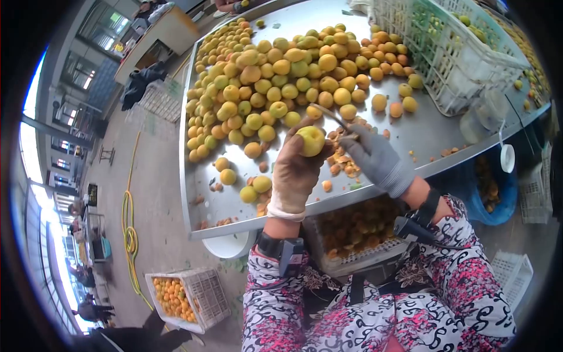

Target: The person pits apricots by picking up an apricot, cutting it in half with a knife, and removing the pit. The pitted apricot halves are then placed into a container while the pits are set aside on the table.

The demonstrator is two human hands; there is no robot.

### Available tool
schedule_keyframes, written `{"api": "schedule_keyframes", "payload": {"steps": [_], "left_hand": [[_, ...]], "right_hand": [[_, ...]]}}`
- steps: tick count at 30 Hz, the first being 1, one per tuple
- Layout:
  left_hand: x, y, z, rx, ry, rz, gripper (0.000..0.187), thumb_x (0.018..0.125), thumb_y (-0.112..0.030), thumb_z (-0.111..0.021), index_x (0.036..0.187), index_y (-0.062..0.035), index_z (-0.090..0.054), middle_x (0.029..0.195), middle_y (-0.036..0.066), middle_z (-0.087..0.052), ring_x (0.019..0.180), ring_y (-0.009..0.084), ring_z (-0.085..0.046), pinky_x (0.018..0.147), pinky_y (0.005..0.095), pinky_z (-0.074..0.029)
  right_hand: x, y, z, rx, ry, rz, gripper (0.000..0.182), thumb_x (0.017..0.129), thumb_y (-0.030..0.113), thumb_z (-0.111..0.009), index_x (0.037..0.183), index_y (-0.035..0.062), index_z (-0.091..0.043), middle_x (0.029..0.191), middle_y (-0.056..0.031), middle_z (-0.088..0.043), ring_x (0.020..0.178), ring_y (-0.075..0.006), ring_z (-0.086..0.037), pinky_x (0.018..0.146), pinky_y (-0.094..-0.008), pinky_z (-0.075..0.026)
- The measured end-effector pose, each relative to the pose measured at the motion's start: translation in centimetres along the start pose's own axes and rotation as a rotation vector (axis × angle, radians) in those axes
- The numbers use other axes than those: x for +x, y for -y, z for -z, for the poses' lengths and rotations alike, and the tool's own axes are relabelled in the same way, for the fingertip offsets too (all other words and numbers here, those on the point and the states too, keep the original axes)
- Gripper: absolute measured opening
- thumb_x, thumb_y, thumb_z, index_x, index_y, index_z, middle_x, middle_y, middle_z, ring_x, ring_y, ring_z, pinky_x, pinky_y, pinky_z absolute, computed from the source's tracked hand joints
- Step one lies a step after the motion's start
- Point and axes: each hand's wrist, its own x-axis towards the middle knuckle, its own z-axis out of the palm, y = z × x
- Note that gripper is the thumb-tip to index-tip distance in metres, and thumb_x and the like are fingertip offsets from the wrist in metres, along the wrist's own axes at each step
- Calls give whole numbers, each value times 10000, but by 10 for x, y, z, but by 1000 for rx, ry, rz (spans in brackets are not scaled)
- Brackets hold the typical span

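Observation:
My left hand (298, 167), in a white glove stained brown at the fingers, is closed around a yellow-green apricot (311, 141) and holds it up over the metal table (229, 196). Just right of it, my right hand (378, 157) in a grey glove grips a thin, curved knife (329, 113). The knife's far end points up and left, above the fruit. Below and between the hands lie cut apricot pieces and pits (346, 163). A big heap of whole apricots (264, 76) covers the table beyond my hands.
A white crate (446, 76) with green netting stands at the table's back right. Under the front edge are a crate of cut fruit (360, 229), a white basin (229, 245) and a blue tub (492, 202). A crate of orange fruit (187, 299) and a yellow hose (129, 229) lie on the floor.

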Motion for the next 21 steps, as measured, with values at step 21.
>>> {"api": "schedule_keyframes", "payload": {"steps": [21], "left_hand": [[-1,15,-23,-4,-33,-114,392,904,-168,-537,1254,-16,-446,1078,114,-567,985,257,-582,924,370,-457]], "right_hand": [[-28,-13,-39,-269,86,47,373,887,230,-536,1207,43,-492,1008,-229,-604,815,-389,-610,681,-454,-489]]}}
